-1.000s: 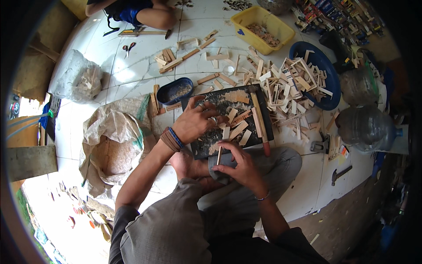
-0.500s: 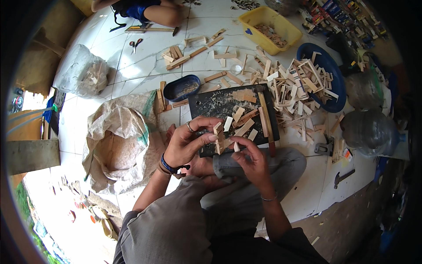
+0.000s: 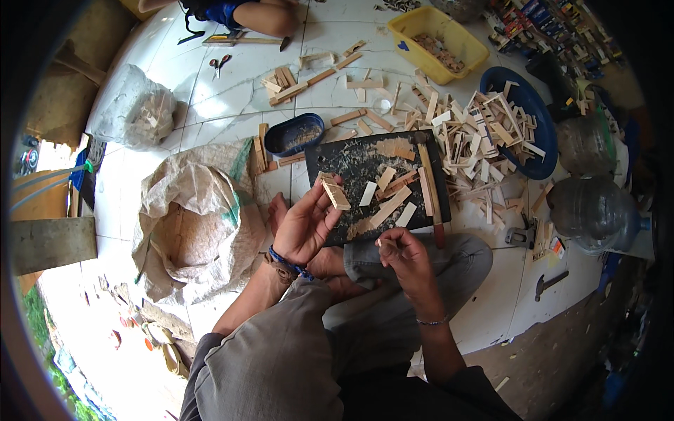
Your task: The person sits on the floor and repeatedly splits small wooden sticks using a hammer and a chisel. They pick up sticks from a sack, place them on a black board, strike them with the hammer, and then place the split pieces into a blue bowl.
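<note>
My left hand [image 3: 300,228] is turned palm up, with a small notched wooden piece [image 3: 334,191] held between thumb and fingers above the black board [image 3: 324,160]. Lower and to the right, my right hand [image 3: 408,263] pinches a small pale wooden bit [image 3: 383,243], mostly covered by the fingertips. The two hands are apart. Several loose wooden strips [image 3: 390,206] lie on the board among shavings. Along its right side rests a long wooden tool with a red end [image 3: 439,234].
Right of the board, a heap of wooden pieces [image 3: 484,151] spills from a blue basin [image 3: 546,158]. A yellow tub [image 3: 474,52] stands beyond. An open woven sack [image 3: 158,238] sits at left, a small blue tray [image 3: 293,146] behind the board, a hammer [image 3: 550,285] at right. Another person's leg [image 3: 267,17] shows at the far edge.
My left hand has rolled palm up, tilting the notched wooden piece and lifting it away leftward. My right hand has drawn slightly down, its fingers closing further over the small bit.
</note>
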{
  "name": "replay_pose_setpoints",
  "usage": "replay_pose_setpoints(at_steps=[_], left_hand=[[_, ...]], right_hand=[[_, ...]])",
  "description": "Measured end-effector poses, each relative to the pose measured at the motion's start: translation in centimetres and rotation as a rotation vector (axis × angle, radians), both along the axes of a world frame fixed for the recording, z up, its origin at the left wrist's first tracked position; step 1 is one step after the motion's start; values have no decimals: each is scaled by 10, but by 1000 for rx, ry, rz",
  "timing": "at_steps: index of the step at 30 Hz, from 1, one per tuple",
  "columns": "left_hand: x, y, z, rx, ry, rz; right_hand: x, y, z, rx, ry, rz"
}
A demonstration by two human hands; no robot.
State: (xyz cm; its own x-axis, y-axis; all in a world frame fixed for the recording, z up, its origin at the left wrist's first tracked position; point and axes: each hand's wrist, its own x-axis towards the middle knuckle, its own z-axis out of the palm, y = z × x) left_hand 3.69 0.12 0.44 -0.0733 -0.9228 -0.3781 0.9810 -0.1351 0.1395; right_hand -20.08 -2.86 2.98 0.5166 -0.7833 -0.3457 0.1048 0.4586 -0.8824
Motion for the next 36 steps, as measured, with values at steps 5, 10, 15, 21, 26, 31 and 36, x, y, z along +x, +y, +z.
replay_pose_setpoints(at_steps=[5, 10, 15, 21, 26, 31, 36], left_hand=[[-5, 2, 21, -76, -263, 36], [-10, 3, 36, -17, -481, 78], [-15, 6, 37, -103, -730, 42], [-19, 8, 37, -180, -863, -32], [-21, 9, 31, -255, -870, -30], [-20, 6, 25, -293, -962, -47], [-17, 7, 28, -357, -1081, -54]], right_hand=[[7, -2, 5, 63, 34, -53], [15, -4, 22, 17, 63, -123], [20, -6, 28, -119, 143, -126], [24, -12, 25, -304, 293, 4], [38, -10, 23, -220, 79, 7], [40, -10, 26, -550, 378, -84], [37, -8, 22, -554, 376, -37]])
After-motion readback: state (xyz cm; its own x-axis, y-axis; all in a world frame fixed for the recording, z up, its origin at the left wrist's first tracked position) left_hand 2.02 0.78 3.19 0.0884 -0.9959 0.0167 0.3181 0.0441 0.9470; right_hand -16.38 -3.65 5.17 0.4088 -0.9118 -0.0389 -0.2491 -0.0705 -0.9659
